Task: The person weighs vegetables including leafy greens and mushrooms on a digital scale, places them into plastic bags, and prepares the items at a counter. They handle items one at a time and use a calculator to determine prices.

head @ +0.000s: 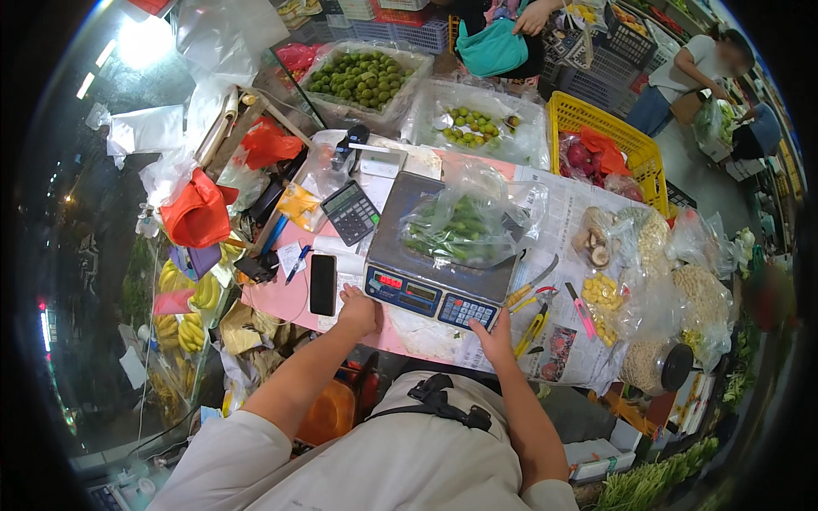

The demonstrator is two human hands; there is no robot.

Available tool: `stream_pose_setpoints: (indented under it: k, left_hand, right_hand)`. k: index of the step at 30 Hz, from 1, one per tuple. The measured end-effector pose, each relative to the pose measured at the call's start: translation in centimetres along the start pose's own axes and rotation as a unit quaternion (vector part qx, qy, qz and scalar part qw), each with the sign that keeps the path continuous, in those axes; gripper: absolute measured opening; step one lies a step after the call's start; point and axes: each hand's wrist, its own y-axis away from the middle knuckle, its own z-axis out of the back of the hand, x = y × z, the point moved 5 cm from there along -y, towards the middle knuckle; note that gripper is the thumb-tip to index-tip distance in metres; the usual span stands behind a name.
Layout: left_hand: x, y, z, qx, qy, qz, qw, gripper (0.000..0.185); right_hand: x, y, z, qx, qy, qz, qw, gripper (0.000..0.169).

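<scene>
My right hand (495, 332) rests at the front right corner of a digital weighing scale (434, 300), its thumb at the keypad. On the scale's dark platform lies a clear plastic bag of green vegetables (457, 227). My left hand (360, 311) touches the table by the scale's front left corner; whether its fingers hold anything is not clear. To its left lies a black smartphone (323, 285), with a blue pen (298, 264) and a calculator (350, 212) beyond. Right of the scale are a curved knife (533, 281), yellow-handled pliers (533, 329) and a pink box cutter (580, 310).
Crates of green fruit (361, 80) and a yellow basket (607, 115) stand beyond the table. Bagged mushrooms (597, 239) and a lidded jar (652, 367) line the right side. Bananas (192, 332) are at left. A person (677, 80) stands upper right; another person's hand (533, 18) is at the top.
</scene>
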Motion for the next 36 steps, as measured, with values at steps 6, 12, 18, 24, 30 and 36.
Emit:
stream_pose_setpoints:
  k: [6, 12, 18, 24, 30, 36]
  left_hand:
    - [-0.2, 0.6, 0.8, 0.03, -0.006, -0.005, 1.0, 0.081]
    - [0.1, -0.5, -0.3, 0.008, -0.01, 0.005, 1.0, 0.079]
    - [-0.4, 0.2, 0.7, 0.022, -0.011, 0.007, 1.0, 0.07]
    - [-0.3, 0.6, 1.0, 0.021, -0.004, 0.003, 1.0, 0.069]
    - [0.1, -0.8, -1.0, 0.009, -0.024, 0.017, 1.0, 0.069]
    - [-0.4, -0.7, -0.5, 0.05, -0.016, 0.018, 0.998, 0.078]
  right_hand:
    - [2.6, 0.3, -0.2, -0.044, 0.069, -0.052, 0.995, 0.062]
    - [2.3, 0.3, -0.5, -0.071, 0.006, -0.028, 0.997, 0.058]
    - [1.9, -0.4, 1.4, 0.052, -0.109, -0.079, 0.99, 0.05]
    - [1.7, 0.1, 2.1, 0.094, -0.104, -0.097, 0.985, 0.039]
    - [0.6, -0.1, 1.8, 0.09, -0.164, -0.083, 0.979, 0.039]
    - [7.9, 0.3, 5.7, -0.051, 0.153, -0.046, 0.986, 0.074]
